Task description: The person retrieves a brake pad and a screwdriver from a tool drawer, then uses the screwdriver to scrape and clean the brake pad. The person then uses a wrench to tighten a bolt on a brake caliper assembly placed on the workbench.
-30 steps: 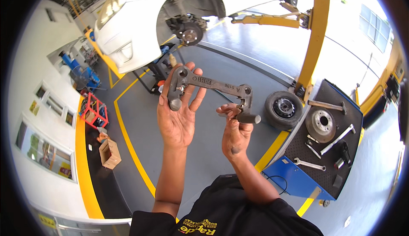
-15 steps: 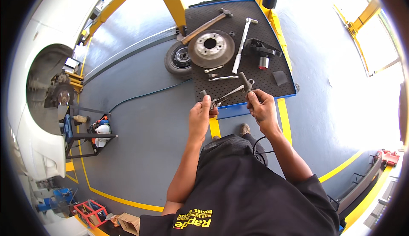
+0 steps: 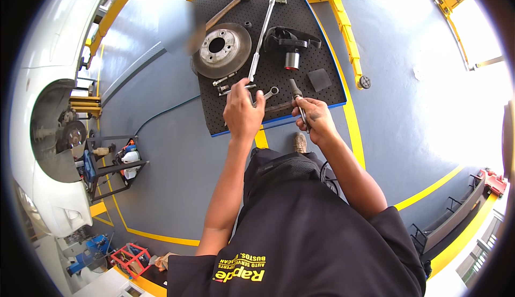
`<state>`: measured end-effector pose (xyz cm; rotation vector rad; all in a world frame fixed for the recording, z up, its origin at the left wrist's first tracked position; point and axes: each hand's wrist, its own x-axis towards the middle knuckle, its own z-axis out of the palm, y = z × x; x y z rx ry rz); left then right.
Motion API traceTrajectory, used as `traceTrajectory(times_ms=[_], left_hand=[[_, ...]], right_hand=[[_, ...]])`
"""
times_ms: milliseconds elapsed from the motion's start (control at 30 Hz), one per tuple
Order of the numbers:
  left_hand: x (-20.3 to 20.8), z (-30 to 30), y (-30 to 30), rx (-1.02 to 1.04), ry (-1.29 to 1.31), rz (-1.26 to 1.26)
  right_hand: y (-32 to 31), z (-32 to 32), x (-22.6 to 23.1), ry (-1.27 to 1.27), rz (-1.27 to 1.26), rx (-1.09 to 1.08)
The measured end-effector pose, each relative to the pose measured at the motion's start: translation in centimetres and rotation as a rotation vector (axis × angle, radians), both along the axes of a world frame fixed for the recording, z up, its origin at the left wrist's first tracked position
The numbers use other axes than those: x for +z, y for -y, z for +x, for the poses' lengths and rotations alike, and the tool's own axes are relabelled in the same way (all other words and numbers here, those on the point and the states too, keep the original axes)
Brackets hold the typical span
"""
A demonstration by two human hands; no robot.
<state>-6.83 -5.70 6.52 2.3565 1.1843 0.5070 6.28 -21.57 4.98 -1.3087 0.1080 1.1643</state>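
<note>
Grey metal pokes up from my right hand [image 3: 316, 119], whose thumb and fingers are pressed around a bracket [image 3: 296, 89] at the near edge of the black tool tray [image 3: 333, 95]. I have the left hand [image 3: 244, 115] spread, thumb apart from the fingers, beside a wrench [image 3: 270, 95], though I cannot tell whether it touches anything beneath. Farther back lie a brake disc [image 3: 238, 51], a hammer [image 3: 222, 13] and a long silver bar [image 3: 261, 42].
</note>
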Motion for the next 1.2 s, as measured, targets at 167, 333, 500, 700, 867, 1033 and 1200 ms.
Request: traceTrajectory(times_ms=[167, 333, 500, 700, 867, 1033, 1200], left_hand=[[-2.0, 3.4, -0.3, -0.812, -0.139, 0.143], [-6.5, 5.4, 0.7, -0.724, 0.159, 0.006], [-6.6, 5.4, 1.7, -0.681, 0.232, -0.043], [-7.0, 5.0, 1.7, -0.672, 0.193, -0.088], [-6.2, 4.8, 1.2, -0.707, 0.278, -0.162], [-6.4, 4.7, 0.8, -0.719, 0.260, -0.205], [-6.7, 5.1, 0.5, -0.754, 0.270, -0.185]], right_hand=[[-0.4, -0.4, 0.2, -0.287, 0.085, -0.110], [0.2, -0.6, 0.2, -0.282, 0.107, -0.097], [0.8, -1.5, 1.2, -0.201, 0.041, -0.089], [0.2, -1.3, 0.9, -0.186, 0.022, -0.178], [-0.6, -4.1, 1.5, 0.331, -0.076, -0.224], [-2.4, -5.4, 2.1, 0.825, -0.422, -0.148], [-2.6, -5.5, 1.5, 1.217, -0.587, 0.071]])
